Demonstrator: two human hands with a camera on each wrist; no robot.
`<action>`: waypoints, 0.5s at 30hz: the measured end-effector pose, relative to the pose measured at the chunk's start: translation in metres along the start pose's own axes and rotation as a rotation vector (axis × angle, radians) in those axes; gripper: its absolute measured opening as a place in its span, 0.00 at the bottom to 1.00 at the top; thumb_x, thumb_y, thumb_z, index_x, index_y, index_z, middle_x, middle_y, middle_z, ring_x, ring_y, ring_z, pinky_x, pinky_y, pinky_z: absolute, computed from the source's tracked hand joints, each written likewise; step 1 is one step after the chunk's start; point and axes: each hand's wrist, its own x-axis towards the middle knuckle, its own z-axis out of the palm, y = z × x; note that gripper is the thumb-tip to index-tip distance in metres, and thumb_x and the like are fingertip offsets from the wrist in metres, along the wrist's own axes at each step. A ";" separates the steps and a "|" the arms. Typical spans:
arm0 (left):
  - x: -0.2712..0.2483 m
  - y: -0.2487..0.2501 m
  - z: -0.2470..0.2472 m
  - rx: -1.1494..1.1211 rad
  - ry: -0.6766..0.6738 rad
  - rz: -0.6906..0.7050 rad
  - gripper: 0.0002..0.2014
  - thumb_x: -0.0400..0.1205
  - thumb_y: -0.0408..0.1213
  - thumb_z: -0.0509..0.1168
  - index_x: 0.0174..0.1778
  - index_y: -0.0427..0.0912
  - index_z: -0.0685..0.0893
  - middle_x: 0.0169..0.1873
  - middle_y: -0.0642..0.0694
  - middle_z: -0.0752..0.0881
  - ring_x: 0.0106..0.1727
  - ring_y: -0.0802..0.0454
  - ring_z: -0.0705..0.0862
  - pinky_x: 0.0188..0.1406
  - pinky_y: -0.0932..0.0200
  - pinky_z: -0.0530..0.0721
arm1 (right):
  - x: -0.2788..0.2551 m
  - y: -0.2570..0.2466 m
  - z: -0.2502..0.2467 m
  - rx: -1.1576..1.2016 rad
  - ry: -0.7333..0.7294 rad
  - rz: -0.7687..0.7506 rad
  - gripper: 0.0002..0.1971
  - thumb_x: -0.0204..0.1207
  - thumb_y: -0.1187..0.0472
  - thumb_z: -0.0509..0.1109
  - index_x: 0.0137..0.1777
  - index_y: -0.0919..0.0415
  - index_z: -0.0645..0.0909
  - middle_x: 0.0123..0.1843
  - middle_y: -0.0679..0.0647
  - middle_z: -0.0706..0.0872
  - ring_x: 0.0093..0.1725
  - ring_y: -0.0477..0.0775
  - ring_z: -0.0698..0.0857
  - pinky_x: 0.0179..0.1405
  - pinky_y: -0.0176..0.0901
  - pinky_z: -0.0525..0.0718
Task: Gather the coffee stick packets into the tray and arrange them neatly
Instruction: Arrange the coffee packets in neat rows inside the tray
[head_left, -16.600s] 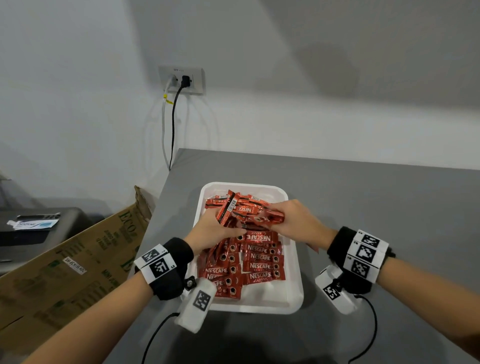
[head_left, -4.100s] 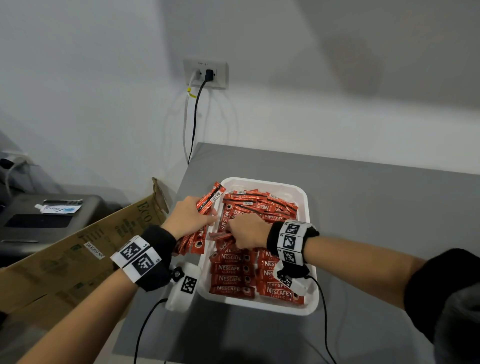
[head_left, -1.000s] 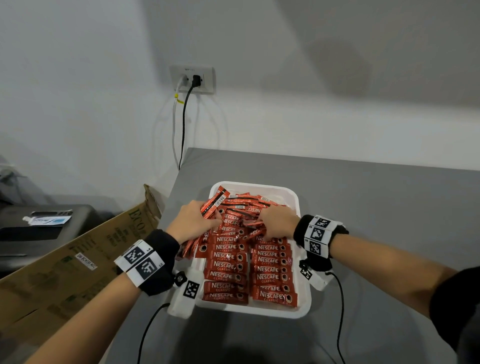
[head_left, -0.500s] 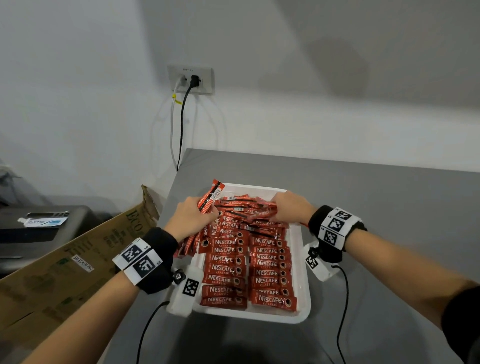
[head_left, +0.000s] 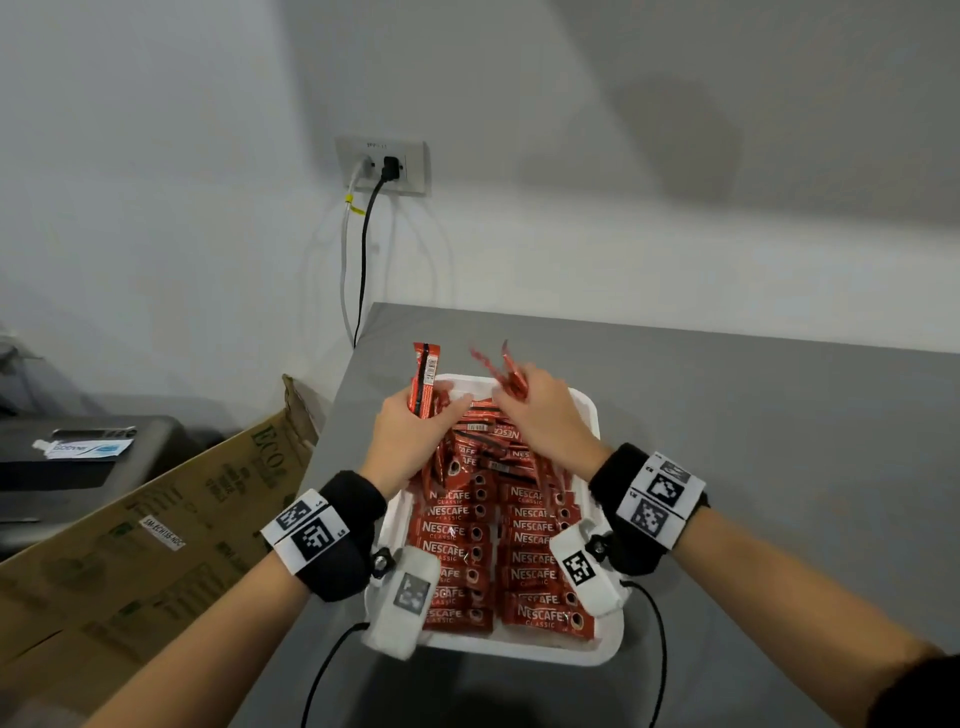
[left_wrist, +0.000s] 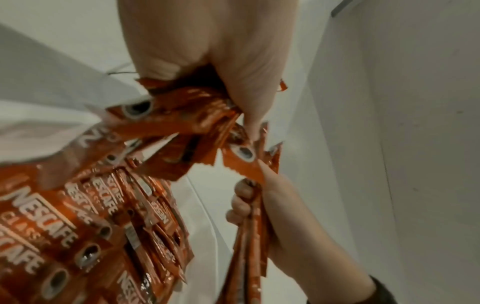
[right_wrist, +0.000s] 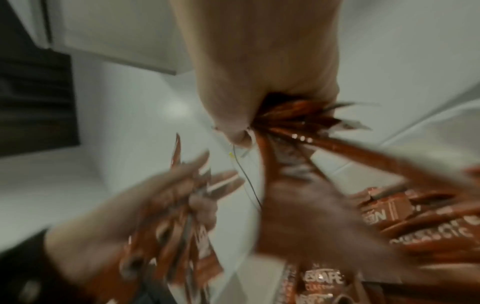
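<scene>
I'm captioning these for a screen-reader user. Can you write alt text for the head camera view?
Two hands, left and right, each grip red coffee packets above a white tray on a grey table. Neat packet rows fill the tray's near half.

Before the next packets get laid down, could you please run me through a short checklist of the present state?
1. Left hand grips a bundle of packets: ok.
2. Right hand grips its own packets: ok.
3. Two near columns in the tray lie flat and aligned: ok.
4. Far pile under the hands is tidy: not ok, packets crisscross.
5. Packets left on the table: ok, none visible.
6. Free tray space at the far end: cannot tell, the hands hide it.
</scene>
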 end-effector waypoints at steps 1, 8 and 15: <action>-0.002 0.003 0.005 -0.029 -0.006 0.005 0.07 0.74 0.43 0.73 0.45 0.47 0.85 0.43 0.40 0.89 0.46 0.44 0.88 0.50 0.51 0.86 | -0.002 -0.003 0.004 0.007 -0.053 0.003 0.08 0.80 0.64 0.65 0.42 0.56 0.71 0.33 0.47 0.77 0.27 0.41 0.74 0.21 0.25 0.72; -0.003 0.003 0.015 -0.194 0.108 -0.006 0.04 0.75 0.34 0.72 0.36 0.44 0.83 0.33 0.46 0.87 0.37 0.50 0.87 0.41 0.57 0.86 | -0.015 -0.005 0.013 -0.013 -0.298 -0.052 0.18 0.73 0.73 0.67 0.56 0.58 0.64 0.28 0.49 0.73 0.17 0.39 0.72 0.17 0.30 0.65; 0.010 -0.001 -0.006 -0.391 0.289 -0.065 0.02 0.81 0.30 0.63 0.45 0.36 0.80 0.37 0.43 0.88 0.33 0.53 0.88 0.34 0.62 0.85 | -0.027 0.028 -0.001 0.055 -0.234 0.080 0.09 0.77 0.66 0.68 0.51 0.53 0.73 0.46 0.53 0.84 0.22 0.38 0.79 0.23 0.30 0.77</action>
